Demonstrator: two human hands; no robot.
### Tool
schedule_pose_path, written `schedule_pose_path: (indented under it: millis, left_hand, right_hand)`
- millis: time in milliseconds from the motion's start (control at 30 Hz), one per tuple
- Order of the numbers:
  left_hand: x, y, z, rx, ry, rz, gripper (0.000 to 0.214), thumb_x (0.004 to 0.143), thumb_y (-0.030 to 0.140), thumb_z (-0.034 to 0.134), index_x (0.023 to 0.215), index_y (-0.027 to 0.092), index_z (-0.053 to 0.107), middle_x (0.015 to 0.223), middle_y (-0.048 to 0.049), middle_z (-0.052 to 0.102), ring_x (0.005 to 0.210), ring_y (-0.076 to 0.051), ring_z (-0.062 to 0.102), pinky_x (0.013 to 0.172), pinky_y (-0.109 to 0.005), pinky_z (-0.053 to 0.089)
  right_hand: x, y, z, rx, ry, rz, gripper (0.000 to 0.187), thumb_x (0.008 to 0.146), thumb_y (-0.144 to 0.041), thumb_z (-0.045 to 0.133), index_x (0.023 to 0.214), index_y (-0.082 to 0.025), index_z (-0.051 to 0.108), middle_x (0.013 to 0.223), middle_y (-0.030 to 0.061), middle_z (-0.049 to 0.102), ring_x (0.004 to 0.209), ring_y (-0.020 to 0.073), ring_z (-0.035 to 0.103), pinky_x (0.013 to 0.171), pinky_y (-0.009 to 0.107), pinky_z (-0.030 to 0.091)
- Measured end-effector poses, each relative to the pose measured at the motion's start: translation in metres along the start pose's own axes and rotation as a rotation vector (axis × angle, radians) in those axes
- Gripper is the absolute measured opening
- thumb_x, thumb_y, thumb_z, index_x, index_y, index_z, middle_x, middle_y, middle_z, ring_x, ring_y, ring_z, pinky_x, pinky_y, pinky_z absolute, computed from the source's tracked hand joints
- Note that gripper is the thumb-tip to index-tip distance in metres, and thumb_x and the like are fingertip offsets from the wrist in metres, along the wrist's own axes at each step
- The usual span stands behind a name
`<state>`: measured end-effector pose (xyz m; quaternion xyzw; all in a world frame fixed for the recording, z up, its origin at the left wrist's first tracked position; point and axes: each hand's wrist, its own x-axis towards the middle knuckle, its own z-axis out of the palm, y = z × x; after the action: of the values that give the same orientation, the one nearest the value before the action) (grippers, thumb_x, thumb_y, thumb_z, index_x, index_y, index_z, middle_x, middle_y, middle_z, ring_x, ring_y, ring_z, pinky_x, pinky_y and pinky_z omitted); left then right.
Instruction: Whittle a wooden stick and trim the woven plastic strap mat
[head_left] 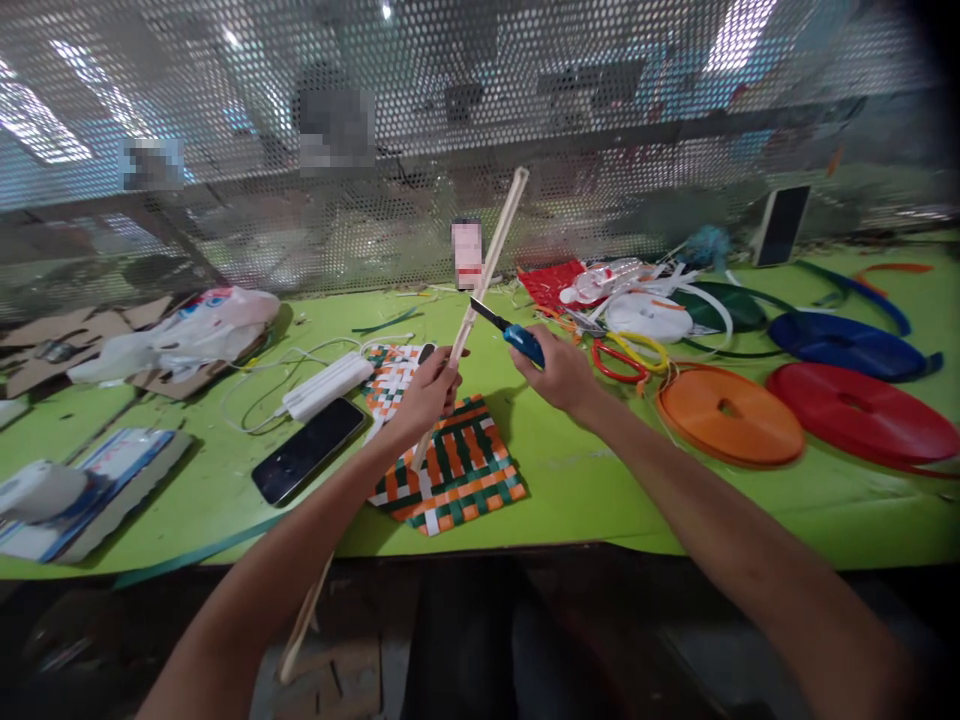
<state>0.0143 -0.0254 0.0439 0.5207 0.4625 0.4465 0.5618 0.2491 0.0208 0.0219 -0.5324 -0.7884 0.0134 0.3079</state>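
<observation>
Refs taken from the woven mat (476, 468). Green table (585, 500) seen under and all around it. Long pale stick (496, 245) held at a slant above mat, gripped by left hand (435, 385) with fingers wrapped round it. Blue utility knife (525, 345) held in right hand (559, 370), beyond and right of mat; blade laid across stick, actual bite can't be confirmed. Risk, as judged: left fingers could be cut if blade is slipped down the stick, as they're placed below it; slip likely if pushed too hard. Around: red coil (862, 410) well right of mat, orange coil (731, 425) nearer, black phone (309, 450) left, white power strip (328, 385) beyond phone. Left-side room judged tightened by phone and strip
</observation>
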Motion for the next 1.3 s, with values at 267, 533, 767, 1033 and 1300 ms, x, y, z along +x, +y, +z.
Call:
schedule_pose_path:
  millis: [267,533,767,1033,1300]
  left_hand:
    - [-0.004,-0.014,0.018,-0.109,-0.095,-0.049,0.022,0.098,0.038,0.057,0.111,0.020,0.056,0.073,0.0062,0.032,0.051,-0.006,0.024,0.046,-0.019,0.020]
    - [-0.012,-0.024,0.026,0.199,0.050,0.065,0.025,0.104,0.042,0.046,0.117,0.022,0.055,0.070,0.0050,0.037,0.052,-0.010,0.030,0.046,-0.023,0.028]
    - [-0.017,-0.024,0.025,0.493,0.079,0.186,0.028,0.105,0.037,0.043,0.120,0.019,0.059,0.074,0.0005,0.051,0.058,-0.013,0.043,0.055,-0.026,0.037]
    - [-0.021,-0.017,0.027,0.626,0.084,0.222,0.031,0.107,0.034,0.035,0.121,0.017,0.056,0.086,-0.0041,0.057,0.068,-0.016,0.049,0.061,-0.029,0.036]
    - [-0.023,-0.012,0.029,0.712,0.087,0.229,0.030,0.108,0.031,0.035,0.122,0.016,0.056,0.084,-0.0042,0.058,0.071,-0.017,0.051,0.065,-0.030,0.035]
  right_hand:
    - [0.004,-0.001,-0.003,-0.167,-0.088,0.093,0.029,0.097,-0.044,0.057,0.103,-0.020,0.072,0.088,0.0130,0.075,0.081,0.0304,0.068,0.067,0.034,0.040]
    - [0.001,-0.006,-0.003,-0.175,-0.152,0.140,0.028,0.098,-0.038,0.058,0.091,-0.019,0.078,0.082,0.0161,0.075,0.078,0.0322,0.071,0.065,0.035,0.043]
    - [0.001,-0.004,0.000,-0.162,-0.169,0.151,0.029,0.098,-0.039,0.058,0.090,-0.019,0.078,0.082,0.0156,0.076,0.078,0.0326,0.071,0.064,0.035,0.044]
    - [0.001,-0.007,-0.002,-0.161,-0.166,0.158,0.032,0.098,-0.043,0.058,0.090,-0.019,0.078,0.082,0.0154,0.076,0.076,0.0310,0.071,0.061,0.034,0.044]
    - [0.003,-0.006,-0.001,-0.146,-0.188,0.175,0.027,0.096,-0.035,0.059,0.091,-0.018,0.079,0.083,0.0159,0.076,0.080,0.0333,0.071,0.066,0.036,0.044]
